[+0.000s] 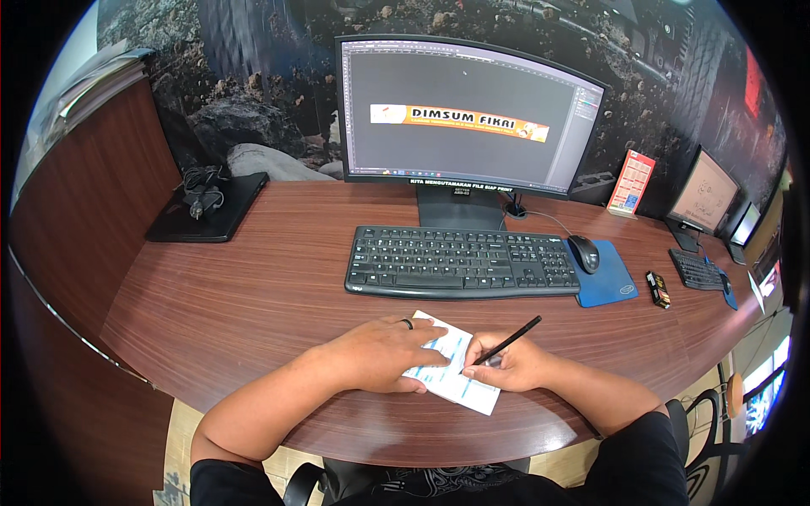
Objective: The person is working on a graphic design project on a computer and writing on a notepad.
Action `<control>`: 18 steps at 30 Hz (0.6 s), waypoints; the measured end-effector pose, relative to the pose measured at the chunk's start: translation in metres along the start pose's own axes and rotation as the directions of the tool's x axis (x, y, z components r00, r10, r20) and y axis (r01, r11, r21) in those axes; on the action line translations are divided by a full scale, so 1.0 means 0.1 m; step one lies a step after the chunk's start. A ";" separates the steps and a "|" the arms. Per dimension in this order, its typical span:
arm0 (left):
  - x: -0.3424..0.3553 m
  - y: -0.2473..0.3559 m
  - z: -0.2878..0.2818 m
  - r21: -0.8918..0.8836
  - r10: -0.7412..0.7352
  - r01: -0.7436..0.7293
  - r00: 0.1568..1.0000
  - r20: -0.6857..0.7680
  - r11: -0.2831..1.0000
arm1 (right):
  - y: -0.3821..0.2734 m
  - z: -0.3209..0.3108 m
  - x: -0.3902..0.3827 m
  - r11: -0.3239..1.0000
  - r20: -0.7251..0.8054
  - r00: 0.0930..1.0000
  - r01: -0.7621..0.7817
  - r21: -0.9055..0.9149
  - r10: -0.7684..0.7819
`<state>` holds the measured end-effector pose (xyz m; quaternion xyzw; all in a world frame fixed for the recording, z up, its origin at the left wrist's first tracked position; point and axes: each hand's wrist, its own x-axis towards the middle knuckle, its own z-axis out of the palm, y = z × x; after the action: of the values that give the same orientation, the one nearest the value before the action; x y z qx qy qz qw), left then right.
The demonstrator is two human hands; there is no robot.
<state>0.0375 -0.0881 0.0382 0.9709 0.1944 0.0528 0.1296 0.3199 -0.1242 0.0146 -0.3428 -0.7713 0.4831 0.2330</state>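
Observation:
A white pad of printed forms [460,392] with blue markings lies tilted near the front edge of the desk. My left hand [384,354], with a dark ring on one finger, rests flat over its left side, fingers stretched out. In my right hand [510,367] a slim black pen [516,336] is pinched, its tip down at the paper. The pen's upper end points up and to the right. My left palm and fingers hide part of the pad.
Beyond my hands lie a black keyboard [464,263] and a mouse [584,253] on a blue pad [614,282]. A monitor [468,118] stands behind. A small dark box [658,289] sits right; a black laptop [215,221] with a coiled cable [202,194] sits left.

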 end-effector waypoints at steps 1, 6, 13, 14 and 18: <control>0.00 0.00 0.00 0.000 0.000 0.000 1.000 -0.002 1.000 | 0.00 0.00 -0.01 1.000 -0.002 1.000 -0.006 0.001 0.006; 0.00 0.01 0.03 0.019 0.015 -0.015 1.000 -0.026 1.000 | 0.00 0.00 -0.05 0.999 0.024 1.000 0.019 0.036 -0.020; -0.03 0.04 0.02 0.126 -0.020 0.024 0.999 -0.040 0.992 | 0.30 -0.09 0.08 0.989 -0.084 0.996 -0.031 0.143 0.043; -0.04 0.08 0.02 0.115 -0.033 0.038 0.998 -0.052 0.993 | 0.26 -0.09 0.10 0.974 -0.040 0.994 -0.092 0.208 0.102; -0.01 0.11 -0.03 0.062 -0.054 0.058 0.997 -0.057 0.996 | 0.10 -0.07 0.14 0.971 -0.004 0.993 -0.115 0.210 0.119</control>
<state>0.0403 -0.0979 0.0437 0.9669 0.2264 0.0697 0.0948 0.3187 -0.1064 0.0088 -0.3652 -0.6925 0.5717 0.2455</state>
